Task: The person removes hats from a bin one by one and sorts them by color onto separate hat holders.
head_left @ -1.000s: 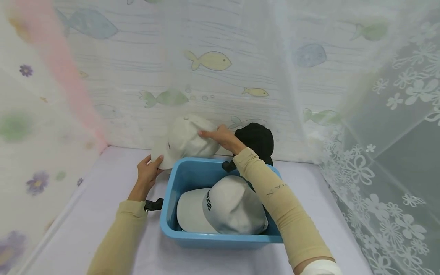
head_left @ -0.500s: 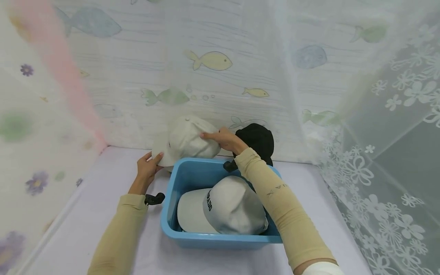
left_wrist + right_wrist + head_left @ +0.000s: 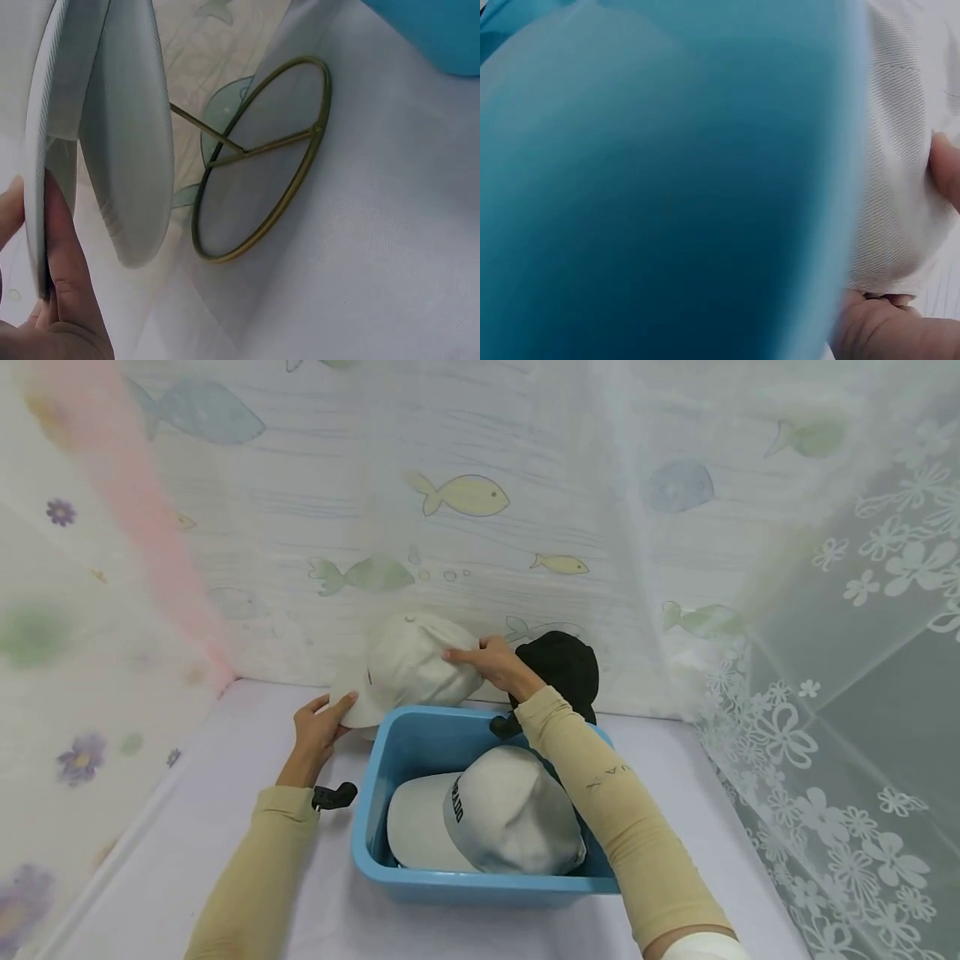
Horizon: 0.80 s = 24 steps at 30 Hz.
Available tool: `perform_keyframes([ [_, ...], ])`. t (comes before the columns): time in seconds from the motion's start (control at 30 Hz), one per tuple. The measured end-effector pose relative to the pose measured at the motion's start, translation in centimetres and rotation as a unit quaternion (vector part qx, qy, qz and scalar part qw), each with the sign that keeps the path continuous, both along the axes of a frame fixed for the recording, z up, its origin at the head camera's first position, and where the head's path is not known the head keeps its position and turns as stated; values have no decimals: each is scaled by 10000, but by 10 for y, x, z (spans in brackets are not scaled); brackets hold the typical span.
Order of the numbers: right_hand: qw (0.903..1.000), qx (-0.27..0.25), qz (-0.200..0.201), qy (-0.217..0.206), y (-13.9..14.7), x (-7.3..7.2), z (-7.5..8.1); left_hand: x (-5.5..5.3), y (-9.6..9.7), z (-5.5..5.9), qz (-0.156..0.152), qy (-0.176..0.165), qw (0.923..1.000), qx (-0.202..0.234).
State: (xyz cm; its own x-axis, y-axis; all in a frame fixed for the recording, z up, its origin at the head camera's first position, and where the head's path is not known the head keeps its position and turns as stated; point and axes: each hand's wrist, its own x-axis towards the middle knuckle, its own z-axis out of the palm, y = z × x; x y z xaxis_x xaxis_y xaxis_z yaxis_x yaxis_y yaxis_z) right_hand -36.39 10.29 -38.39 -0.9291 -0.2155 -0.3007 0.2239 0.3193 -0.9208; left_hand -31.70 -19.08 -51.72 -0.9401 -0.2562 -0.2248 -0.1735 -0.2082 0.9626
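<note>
Head view | left hand (image 3: 318, 727): we are pinching the white cap (image 3: 412, 660) by its brim | right hand (image 3: 497, 662): pinching its crown, seemingly for balance | we are holding it behind the blue tub (image 3: 480, 884)

Fish-print curtain (image 3: 480, 435), floral netting (image 3: 821, 814) and white cloth (image 3: 678, 768) make this a draped nook.

From where I'm standing: soft, diffuse light; faint shadow ahead of the blue rectangular plastic bin (image 3: 487, 891) on the white cloth-covered surface (image 3: 330, 877). Left-wrist view dimmer, greyish. Right-wrist: bin heavily defocused, off-white fabric cap's (image 3: 892, 187) weave sharp.
</note>
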Motion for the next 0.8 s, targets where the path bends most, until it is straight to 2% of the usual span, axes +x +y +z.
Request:
perform_keyframes([
  [0.17,9999,27,-4,-104,-2,1,-1,1,0,0,24,9,9994,-351],
  [0.3,9996,125,1,-236,-4,2,-1,2,-1,0,-68,6,9989,-462],
  [0.43,9995,118,90,-284,-4,-1,0,1,-2,-1,-80,-36,9990,-430],
  [0.53,9990,206,311,-241,-2,-3,2,1,-2,-1,-79,-285,9994,-162],
  [0.67,9963,440,727,-128,5,-2,7,3,-4,0,-337,-708,9969,80],
  [0.8,9907,780,1117,-7,10,3,19,6,-11,3,-855,-890,9923,-50],
])
